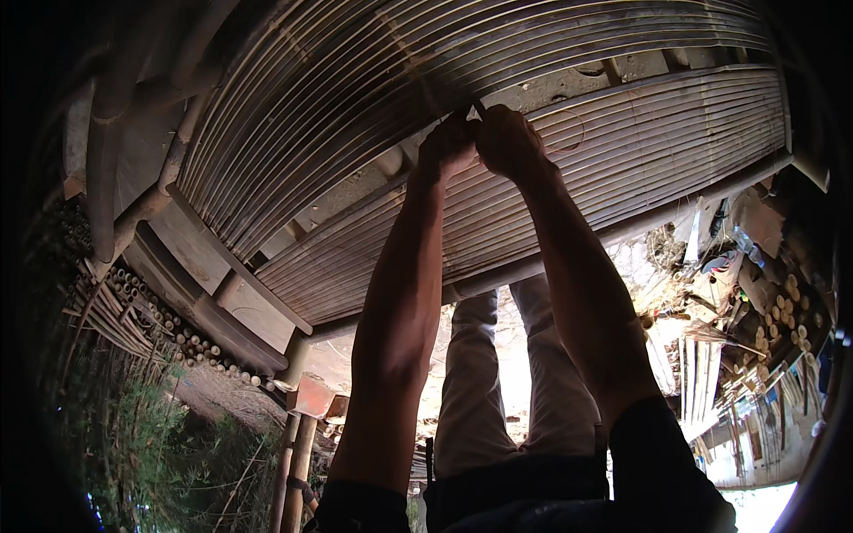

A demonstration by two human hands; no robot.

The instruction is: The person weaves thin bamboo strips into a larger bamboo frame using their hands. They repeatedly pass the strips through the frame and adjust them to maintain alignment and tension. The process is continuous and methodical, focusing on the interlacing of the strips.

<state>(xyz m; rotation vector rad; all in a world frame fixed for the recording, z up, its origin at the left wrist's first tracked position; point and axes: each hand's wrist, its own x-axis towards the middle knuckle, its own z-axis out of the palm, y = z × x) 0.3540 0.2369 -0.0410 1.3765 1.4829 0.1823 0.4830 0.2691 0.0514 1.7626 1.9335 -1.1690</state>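
Observation:
Both my arms reach forward over a bench of thin bamboo slats. My left hand [448, 147] is closed, its knuckles in shadow, right beside my right hand [509, 142], also closed. They meet at the gap between the far slat panel [355, 115] and the near slat panel [657, 133]. A short dark strip [480, 108] pokes up at the top of my right fist. What lies inside either fist is hidden. A thin loop of cord or wire [582, 133] lies on the near panel, to the right of my hands.
A bamboo pole [498, 278] edges the bench's near side. Curved poles form a frame [173, 151] at the left. Stacked cut bamboo [204, 346] lies lower left, beside green plants [133, 444]. More bamboo pieces [782, 311] and clutter are at the right.

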